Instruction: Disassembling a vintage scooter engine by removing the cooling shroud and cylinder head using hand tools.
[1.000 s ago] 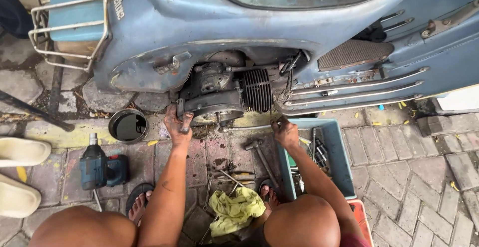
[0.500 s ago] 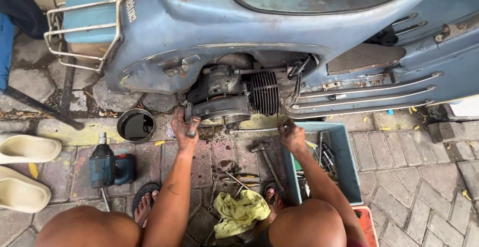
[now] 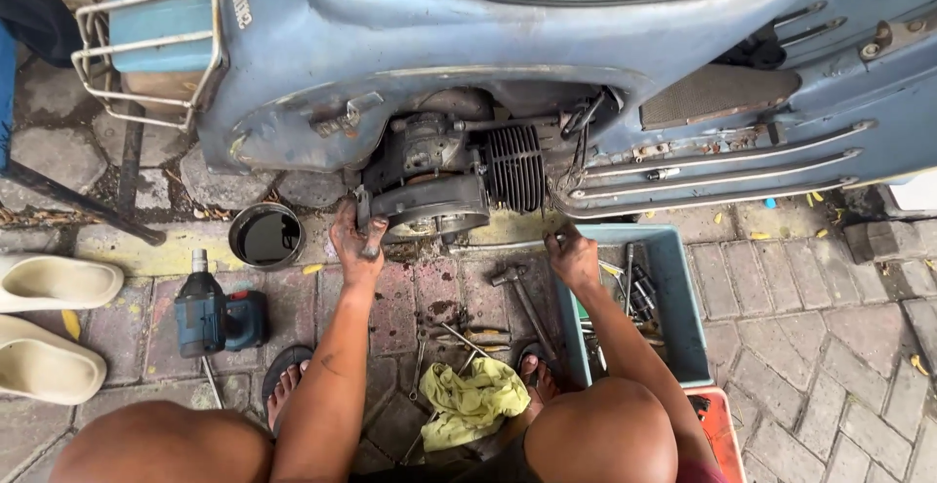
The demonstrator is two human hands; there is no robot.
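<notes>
Your left hand (image 3: pixel 359 244) grips a tool on the scooter engine (image 3: pixel 434 185), under the blue body. Your right hand (image 3: pixel 574 259) holds a long rod; whether it is fully closed, I cannot tell. Steady the engine cover first.

Matt, chipped blue-painted metal scooter body (image 3: pixel 410 44), greasy dull metal engine (image 3: pixel 439 176), crumpled yellow cloth (image 3: pixel 473 400).

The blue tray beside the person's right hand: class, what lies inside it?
Inside the blue tray lie loose metal tools, with sockets among them. The right hand and forearm cover its near left part, so anything there is hidden.
</notes>
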